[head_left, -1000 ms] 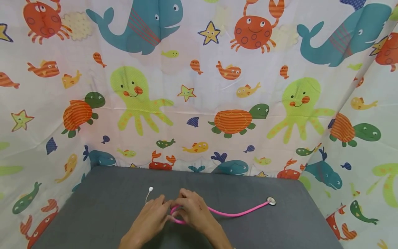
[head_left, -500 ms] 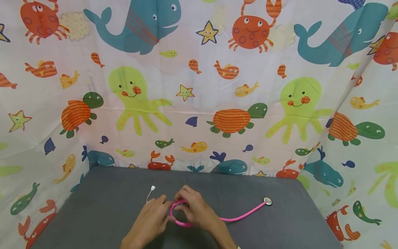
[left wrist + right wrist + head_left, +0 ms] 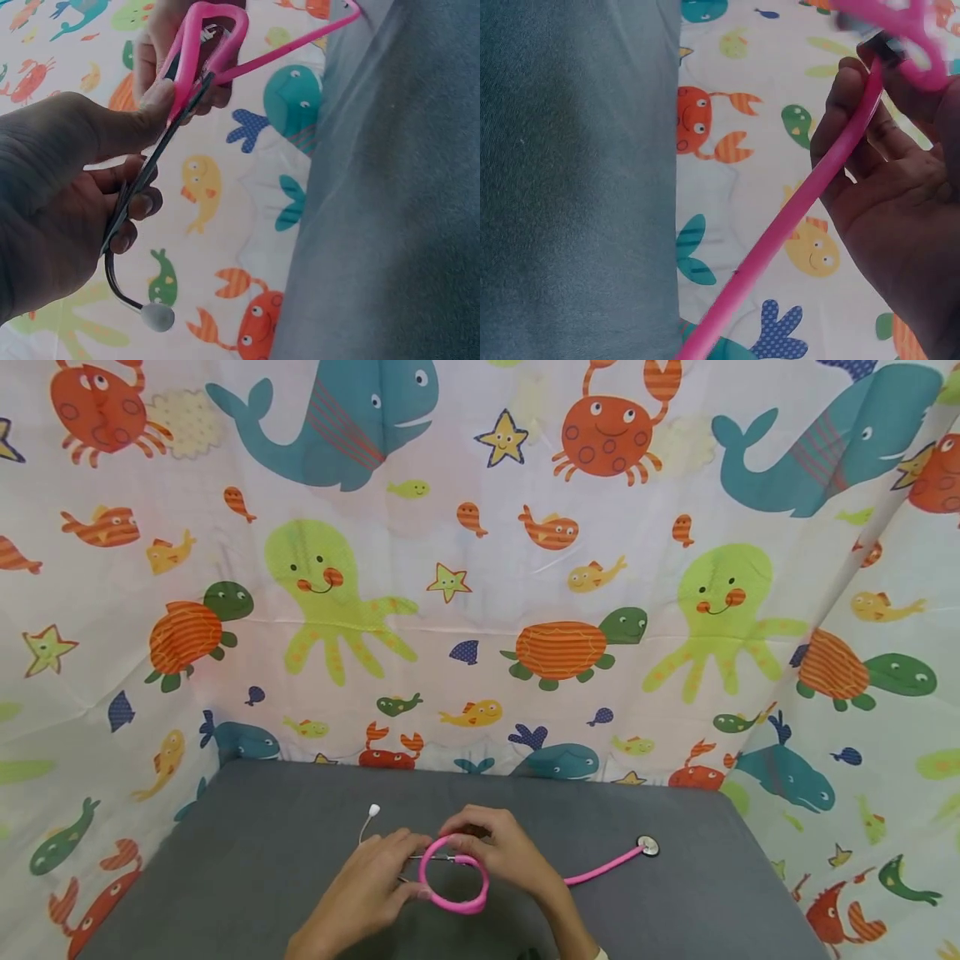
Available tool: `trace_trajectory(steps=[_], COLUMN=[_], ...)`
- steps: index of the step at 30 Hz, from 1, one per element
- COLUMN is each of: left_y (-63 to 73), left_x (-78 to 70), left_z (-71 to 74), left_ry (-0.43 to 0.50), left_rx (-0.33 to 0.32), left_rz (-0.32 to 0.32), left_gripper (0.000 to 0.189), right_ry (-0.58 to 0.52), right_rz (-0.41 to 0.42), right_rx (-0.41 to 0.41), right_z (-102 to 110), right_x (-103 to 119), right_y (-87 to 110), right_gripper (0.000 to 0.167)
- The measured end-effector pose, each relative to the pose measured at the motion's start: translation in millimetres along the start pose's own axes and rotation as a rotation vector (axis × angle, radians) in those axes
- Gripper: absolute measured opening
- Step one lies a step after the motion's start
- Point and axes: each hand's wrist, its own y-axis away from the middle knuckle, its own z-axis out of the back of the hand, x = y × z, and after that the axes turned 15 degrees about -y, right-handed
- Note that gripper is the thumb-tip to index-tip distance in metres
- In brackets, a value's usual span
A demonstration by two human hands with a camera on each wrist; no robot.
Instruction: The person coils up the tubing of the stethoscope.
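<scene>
We are looking at a stethoscope (image 3: 459,907) held up in two bare hands above the grey tabletop (image 3: 262,852), its far end lying out to the right. Its tube (image 3: 780,232) is a smooth, bright pink, with one small dark speck showing on the straight stretch in the right wrist view. Between the hands, the tube bends into a rounded loop, and beyond the right wrist it runs in a gentle curve to a round silver disc (image 3: 647,846) with a dark rim, on the tabletop. On the other side we see slim, shiny metal ear tubes (image 3: 160,146), lying close together along much of their length; one bends away to a pale, rounded ear tip (image 3: 374,810) that pokes out past the knuckles. The left grip (image 3: 375,877) is curled round the metal ear tubes, with the thumb pressed against the pink loop. The right grip (image 3: 510,852) pinches the upper part of the loop, and a dark piece near its fingertips is too blurred for us to make out. Behind everything hangs a white cloth (image 3: 465,527) printed with sea animals.
</scene>
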Motion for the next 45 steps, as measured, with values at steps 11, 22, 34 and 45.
trace_trajectory(steps=[11,22,34,45], left_y=[-2.4,-8.0,-18.8,-34.5], left_x=[-8.7,-14.2,-19.4,-15.5], left_z=[15.6,20.5,20.1,12.3], left_ry=[0.179,0.161,0.196,0.244], left_rx=[-0.023,-0.038,-0.191,-0.391], left_rz=[0.025,0.062,0.121,0.041], left_gripper=[0.058,0.061,0.069,0.069], right_ry=[-0.142,-0.207,-0.318,-0.296], right_rz=[-0.038,-0.067,-0.103,-0.095], right_rx=[-0.019,-0.051,-0.053,-0.044], right_z=[9,1,-13,-33], right_x=[-5,-7,-10,-6], right_y=[6.1,12.2,12.9,15.0], right_gripper=[0.020,0.022,0.031,0.029])
